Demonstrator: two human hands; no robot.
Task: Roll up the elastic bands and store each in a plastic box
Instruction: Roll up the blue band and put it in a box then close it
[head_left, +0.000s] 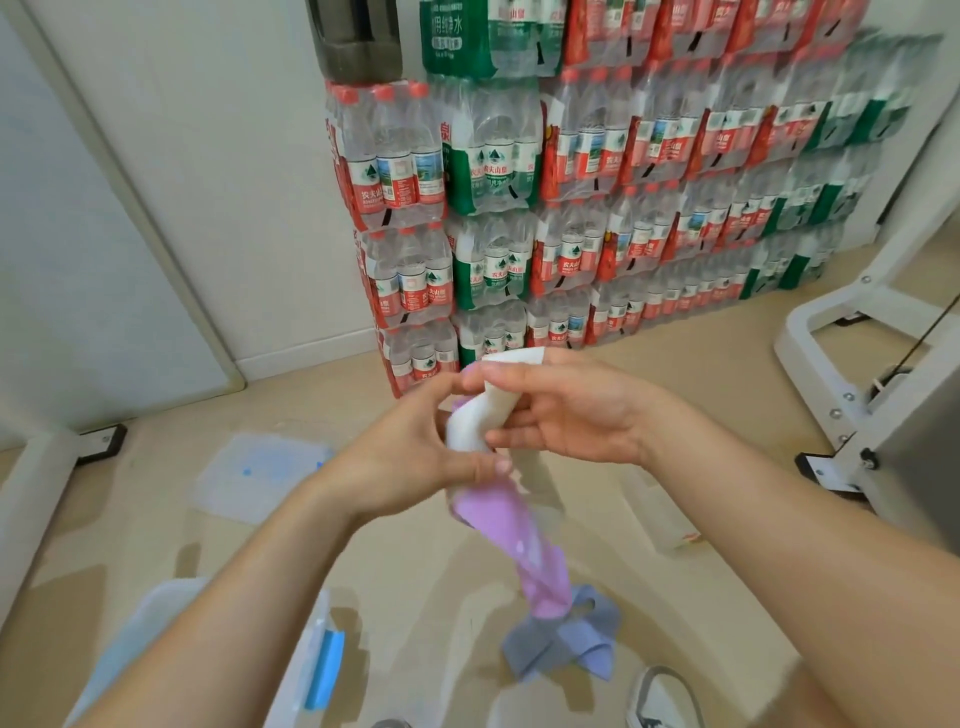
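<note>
A purple elastic band (524, 545) with a white inner face hangs from my two hands at chest height. Its top end is curled over into a white roll (480, 410). My left hand (410, 447) grips the roll from the left, thumb below it. My right hand (566, 410) pinches the top of the roll from the right. The band's tail reaches down to a grey-blue band (566, 642) lying crumpled on the floor. A clear plastic box with a blue latch (322, 660) stands at the lower left, partly behind my left forearm.
A clear box lid (260, 475) lies on the floor at left. Another clear box (660, 514) sits right of the band. Stacked packs of water bottles (571, 208) fill the back wall. A white metal frame (852, 364) stands at right. My shoe (660, 696) shows at the bottom.
</note>
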